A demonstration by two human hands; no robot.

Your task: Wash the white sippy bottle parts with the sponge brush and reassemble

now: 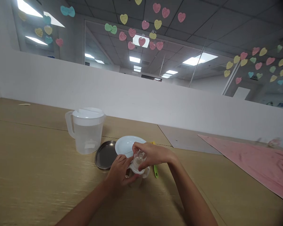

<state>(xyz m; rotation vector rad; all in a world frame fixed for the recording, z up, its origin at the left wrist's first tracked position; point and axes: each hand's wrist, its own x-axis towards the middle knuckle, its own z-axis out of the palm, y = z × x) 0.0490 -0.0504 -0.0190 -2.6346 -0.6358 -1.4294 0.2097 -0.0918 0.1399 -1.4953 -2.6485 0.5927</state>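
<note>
A clear baby bottle (136, 171) with a white collar, side handles and a clear top stands near the middle of the table. My left hand (119, 170) is wrapped round its left side at the collar. From above and the right, my right hand (152, 154) grips the clear dome-shaped top (139, 158), fingers curled round it. Just behind the hands sits a white plate (126, 144), partly covered by them. A dark round metal tray (106, 155) lies left of the plate. Right of the bottle, a green-handled brush (156, 171) is partly hidden by my right hand.
A lidded translucent pitcher (88, 131) stands at the back left of the tan table (37, 163). A pink cloth (252, 160) covers the right side, with a small clear object (274, 142) behind it. A low white wall (132, 97) borders the back.
</note>
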